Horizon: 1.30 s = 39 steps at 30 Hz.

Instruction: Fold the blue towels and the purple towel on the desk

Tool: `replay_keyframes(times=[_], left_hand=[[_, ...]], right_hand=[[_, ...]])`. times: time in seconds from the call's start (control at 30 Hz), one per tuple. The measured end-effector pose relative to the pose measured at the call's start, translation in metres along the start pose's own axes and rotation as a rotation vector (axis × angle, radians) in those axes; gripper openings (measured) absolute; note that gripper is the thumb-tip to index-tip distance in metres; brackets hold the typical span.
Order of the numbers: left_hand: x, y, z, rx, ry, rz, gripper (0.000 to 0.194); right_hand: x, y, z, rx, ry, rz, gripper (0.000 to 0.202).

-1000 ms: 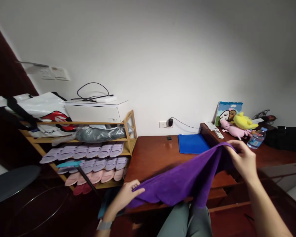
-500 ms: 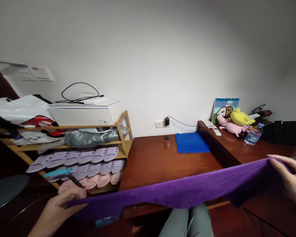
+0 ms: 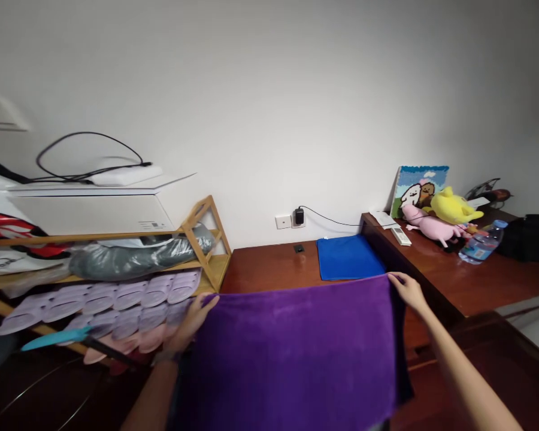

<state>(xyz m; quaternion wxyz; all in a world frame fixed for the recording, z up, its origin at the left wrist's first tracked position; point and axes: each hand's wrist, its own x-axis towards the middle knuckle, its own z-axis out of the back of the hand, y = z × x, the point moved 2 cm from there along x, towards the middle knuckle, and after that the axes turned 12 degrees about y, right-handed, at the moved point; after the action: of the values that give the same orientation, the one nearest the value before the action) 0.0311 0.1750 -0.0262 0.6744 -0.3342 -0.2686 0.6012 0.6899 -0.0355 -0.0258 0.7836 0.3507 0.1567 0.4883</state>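
A purple towel (image 3: 296,347) hangs spread out in front of me, its top edge stretched between both hands. My left hand (image 3: 196,314) is closed on the upper left corner, beside the slipper shelves. At the upper right corner, my right hand (image 3: 408,290) pinches the cloth between thumb and fingers. Behind the towel is the brown wooden desk (image 3: 260,269), partly hidden by it. A blue folded cloth (image 3: 348,257) lies flat on the desk toward the back right, just beyond the towel's top edge.
A wooden rack (image 3: 215,263) at left holds lilac slippers (image 3: 130,293), pink slippers and a white box (image 3: 94,212). On the raised side counter (image 3: 435,269) are a water bottle (image 3: 483,244), plush toys (image 3: 435,224) and a remote (image 3: 401,236). A charger (image 3: 299,215) is plugged into the wall.
Both hands have moved inward, nearer each other. The towel went from a narrow, slanted strip to a broad hanging sheet that covers my legs. The view has shifted slightly to the right.
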Motion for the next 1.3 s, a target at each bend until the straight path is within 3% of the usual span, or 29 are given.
replay_keyframes(times=[0.1,0.23,0.37,0.5,0.63,0.73,0.87,0.97,1.07,1.2,1.3], left_hand=[[0.039,0.022,-0.047,0.099,-0.007,0.073,0.029],[0.058,0.047,-0.084,0.257,-0.032,0.172,0.024],[0.068,0.057,-0.099,0.404,-0.057,0.160,0.037],[0.081,0.054,-0.105,0.666,-0.131,0.138,0.044],[0.084,0.043,-0.107,0.761,-0.217,0.116,0.049],[0.069,0.029,-0.124,0.758,-0.195,-0.075,0.052],[0.034,0.014,-0.174,0.728,0.067,-0.410,0.051],[0.023,0.020,-0.193,0.723,0.159,-0.401,0.055],[0.033,0.045,-0.175,0.761,0.149,-0.278,0.060],[0.048,0.089,-0.131,0.823,0.107,-0.161,0.065],[0.050,0.109,-0.115,0.853,0.068,-0.162,0.066]], right_hand=[[0.038,-0.024,-0.063,-0.141,0.092,-0.147,0.050],[0.052,-0.052,-0.121,-0.219,0.098,-0.291,0.055],[0.057,-0.070,-0.149,-0.290,0.061,-0.317,0.058],[0.072,-0.067,-0.153,-0.385,-0.045,-0.210,0.057],[0.084,-0.046,-0.151,-0.430,-0.158,-0.159,0.052],[0.067,-0.012,-0.170,-0.431,-0.148,0.012,0.049],[0.004,0.052,-0.240,-0.371,0.148,0.383,0.047],[-0.030,0.080,-0.281,-0.351,0.333,0.407,0.052],[-0.026,0.066,-0.273,-0.369,0.361,0.277,0.052],[0.005,-0.001,-0.212,-0.548,0.340,0.002,0.060],[0.018,-0.053,-0.171,-0.641,0.342,-0.154,0.064]])
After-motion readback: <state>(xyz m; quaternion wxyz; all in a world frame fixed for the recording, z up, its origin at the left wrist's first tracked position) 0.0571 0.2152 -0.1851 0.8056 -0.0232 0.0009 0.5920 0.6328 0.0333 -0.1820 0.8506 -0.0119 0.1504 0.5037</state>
